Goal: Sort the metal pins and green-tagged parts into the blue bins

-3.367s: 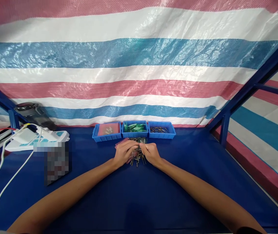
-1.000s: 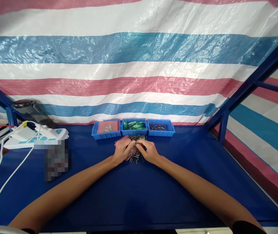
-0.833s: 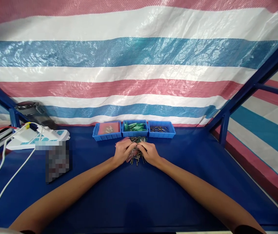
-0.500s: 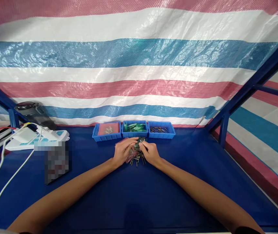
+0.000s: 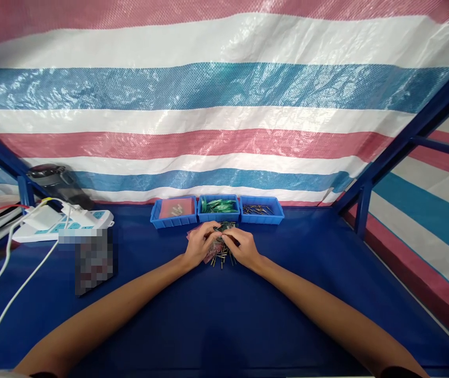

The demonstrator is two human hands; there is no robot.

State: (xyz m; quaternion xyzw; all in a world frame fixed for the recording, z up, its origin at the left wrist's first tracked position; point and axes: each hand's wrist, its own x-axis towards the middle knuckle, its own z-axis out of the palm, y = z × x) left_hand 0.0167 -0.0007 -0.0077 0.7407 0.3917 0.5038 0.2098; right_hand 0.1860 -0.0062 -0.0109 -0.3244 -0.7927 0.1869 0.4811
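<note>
Over a heap of thin brass-coloured metal pins (image 5: 221, 258), my left hand (image 5: 201, 245) and my right hand (image 5: 243, 247) meet with their fingertips almost touching. Both hands are closed in a pinch. What lies between the fingertips is too small and too hidden to name. Pink plastic bags (image 5: 211, 254) stick out beneath and beside my left hand. Just behind the fingers is a dark green, shiny piece (image 5: 224, 226), partly covered; its kind is unclear.
Three blue bins stand in a row behind my hands: the left bin (image 5: 173, 222) holds a pink sheet with small pale pieces, the middle bin (image 5: 220, 216) green packets, the right bin (image 5: 264, 217) thin metal pins. At left are a white power strip (image 5: 102, 219), cables and a dark bottle (image 5: 61, 184).
My left fingers have bent in and the fingertips of both hands have come closer together. The view has shifted very slightly; the bins and the heap have stayed put.
</note>
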